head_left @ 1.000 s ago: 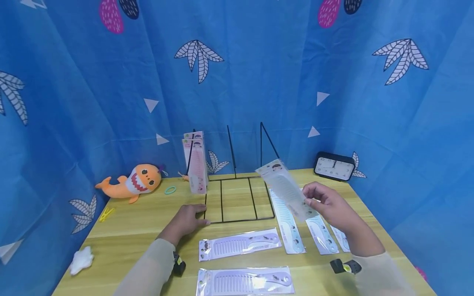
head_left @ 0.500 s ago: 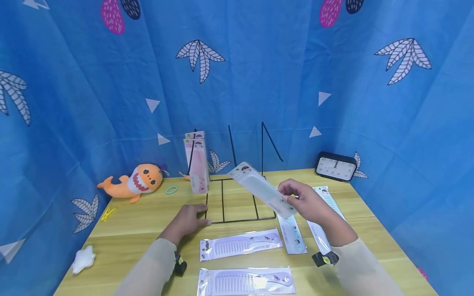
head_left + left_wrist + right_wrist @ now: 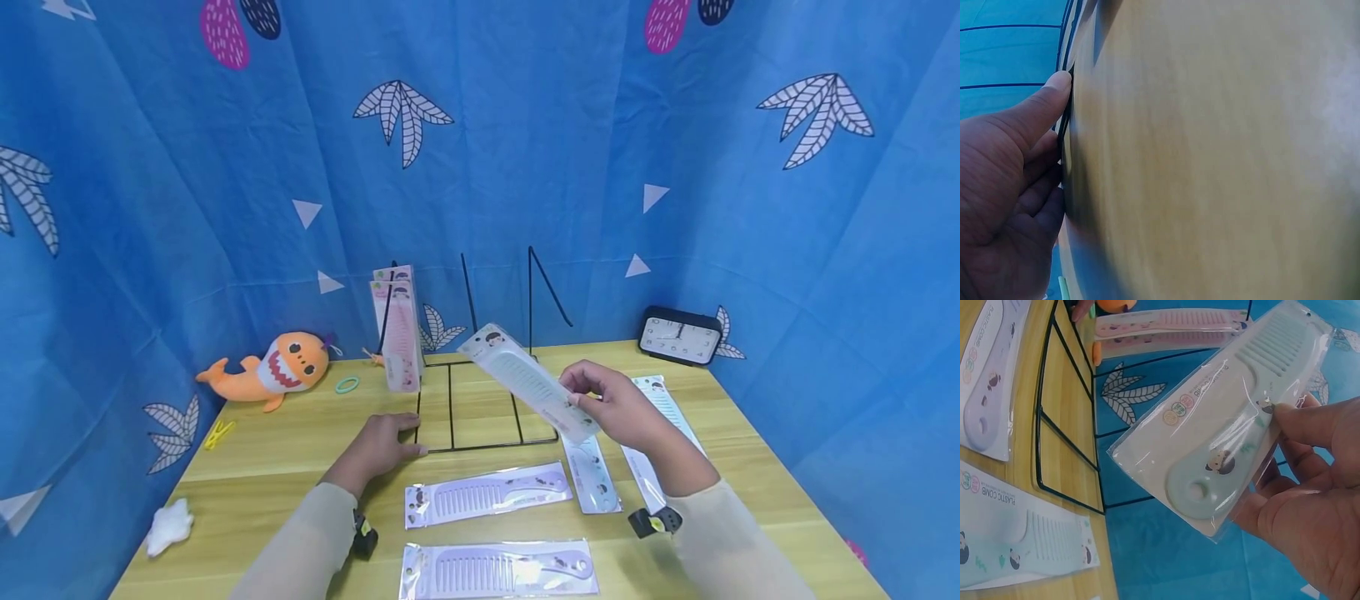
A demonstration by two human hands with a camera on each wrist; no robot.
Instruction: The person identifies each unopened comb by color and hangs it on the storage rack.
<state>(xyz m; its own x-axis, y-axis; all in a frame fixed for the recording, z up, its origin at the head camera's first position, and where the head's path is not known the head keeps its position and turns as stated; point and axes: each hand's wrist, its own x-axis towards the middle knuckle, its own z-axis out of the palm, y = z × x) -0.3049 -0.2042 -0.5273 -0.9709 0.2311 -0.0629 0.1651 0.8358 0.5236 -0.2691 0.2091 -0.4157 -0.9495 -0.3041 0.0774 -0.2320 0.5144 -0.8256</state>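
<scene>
My right hand [image 3: 621, 410] pinches a packaged mint-green comb [image 3: 1210, 450] by its handle end, thumb on the front of the clear sleeve. The comb is held tilted above the right part of a black wire rack [image 3: 487, 447], its toothed end pointing up and left in the head view. My left hand [image 3: 378, 450] rests at the rack's left side, its thumb and fingertips touching the wire in the left wrist view. Packaged pink combs [image 3: 397, 337] hang on the rack's left prong. The other prongs stand partly in view behind the held comb.
Two packaged purple combs [image 3: 487, 497] lie in front of the rack. Packaged mint combs [image 3: 592, 479] lie to the right, partly covered by the right arm. An alarm clock [image 3: 678, 336] stands back right; an orange shark plush [image 3: 281, 367], yellow clip [image 3: 218, 434] and white lump [image 3: 168, 527] are left.
My right hand has carried the mint comb left, from over the combs on the right to above the rack, then nearly stopped. The left hand has stayed at the rack.
</scene>
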